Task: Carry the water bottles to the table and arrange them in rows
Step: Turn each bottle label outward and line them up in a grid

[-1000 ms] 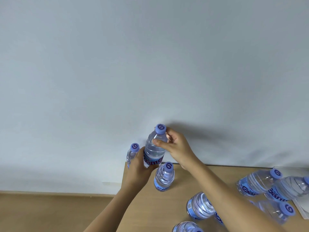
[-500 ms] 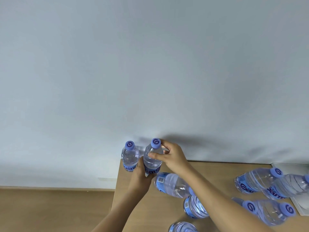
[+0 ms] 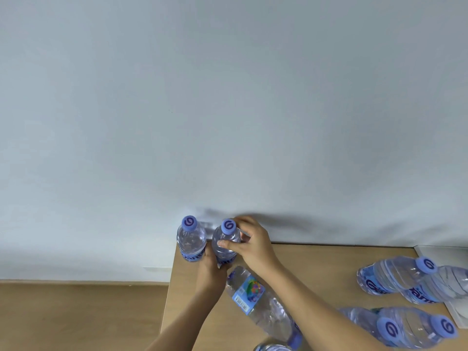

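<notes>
Two clear water bottles with blue caps stand side by side at the table's far left corner, against the wall. My right hand grips the shoulder of the right-hand bottle, thumb on its front. My left hand holds the same bottle low at its label. The corner bottle stands free beside it. Another bottle lies on its side just under my right forearm.
Several more bottles lie on their sides at the right and near the front right. A white object sits at the table's right edge. Wooden floor lies left of the table, and a pale wall rises behind.
Both hands lowered the held bottle from the air and stood it beside the corner bottle. A bottle that stood in front of them now lies on its side.
</notes>
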Motion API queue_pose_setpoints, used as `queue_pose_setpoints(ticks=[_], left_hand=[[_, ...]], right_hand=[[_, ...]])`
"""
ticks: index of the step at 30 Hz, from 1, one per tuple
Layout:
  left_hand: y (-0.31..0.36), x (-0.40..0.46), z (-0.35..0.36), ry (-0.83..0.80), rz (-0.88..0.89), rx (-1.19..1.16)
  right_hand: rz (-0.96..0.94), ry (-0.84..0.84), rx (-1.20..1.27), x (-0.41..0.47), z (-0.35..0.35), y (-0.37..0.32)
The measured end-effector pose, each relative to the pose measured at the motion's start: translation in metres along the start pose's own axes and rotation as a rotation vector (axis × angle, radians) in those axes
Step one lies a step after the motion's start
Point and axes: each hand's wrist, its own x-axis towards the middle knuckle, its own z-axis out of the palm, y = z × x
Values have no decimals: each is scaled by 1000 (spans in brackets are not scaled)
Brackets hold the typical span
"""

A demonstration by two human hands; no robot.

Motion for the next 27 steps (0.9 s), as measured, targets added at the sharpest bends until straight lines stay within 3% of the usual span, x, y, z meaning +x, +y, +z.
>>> queue_pose_setpoints(ticks=[11,27], left_hand=[[-1,2,14,148,-87,26],[0,-15,-4,65,-176,120]], right_hand=[[-53,72,6,4,5,7],[62,125,-111,-12,1,5]])
